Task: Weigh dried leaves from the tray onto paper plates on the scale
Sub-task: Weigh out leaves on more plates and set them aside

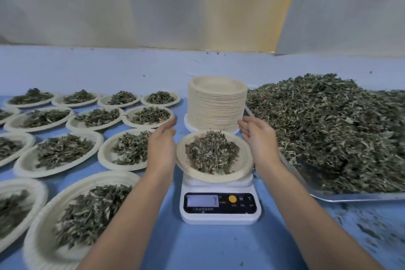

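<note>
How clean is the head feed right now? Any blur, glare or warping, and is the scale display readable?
Head view: wide-angle warping stretches the filled plates at lower left and the tray edge; corners are smeared, while the plate on the scale is sharper. The scale display is washed out, with only a faint mark showing, not readable. Lighting is soft and even, with weak shadows under both hands, left and right.
</note>
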Action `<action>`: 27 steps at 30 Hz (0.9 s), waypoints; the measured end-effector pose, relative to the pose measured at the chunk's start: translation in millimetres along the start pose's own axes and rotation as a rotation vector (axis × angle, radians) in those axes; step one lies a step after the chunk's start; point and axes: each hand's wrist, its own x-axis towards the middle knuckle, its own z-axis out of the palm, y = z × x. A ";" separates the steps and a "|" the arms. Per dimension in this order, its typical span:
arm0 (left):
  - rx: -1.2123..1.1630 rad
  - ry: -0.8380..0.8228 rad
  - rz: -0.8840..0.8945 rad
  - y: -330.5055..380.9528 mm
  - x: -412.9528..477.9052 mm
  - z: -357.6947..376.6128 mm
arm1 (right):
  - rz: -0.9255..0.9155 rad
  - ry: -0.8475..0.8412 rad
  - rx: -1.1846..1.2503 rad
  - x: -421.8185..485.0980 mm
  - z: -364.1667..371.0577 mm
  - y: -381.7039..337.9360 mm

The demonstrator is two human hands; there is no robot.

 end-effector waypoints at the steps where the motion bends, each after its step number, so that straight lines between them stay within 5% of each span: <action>1: 0.000 -0.003 -0.018 -1.5 -0.4 0.7 | -0.003 -0.004 -0.014 -0.5 0.3 -0.1; 14: 0.050 -0.063 -0.096 -14.0 5.3 3.3 | 0.083 -0.010 0.108 -1.9 -0.6 1.0; 27: -0.128 0.195 -0.082 25.8 41.2 -72.0 | 0.130 -0.136 0.130 -5.9 77.7 -31.8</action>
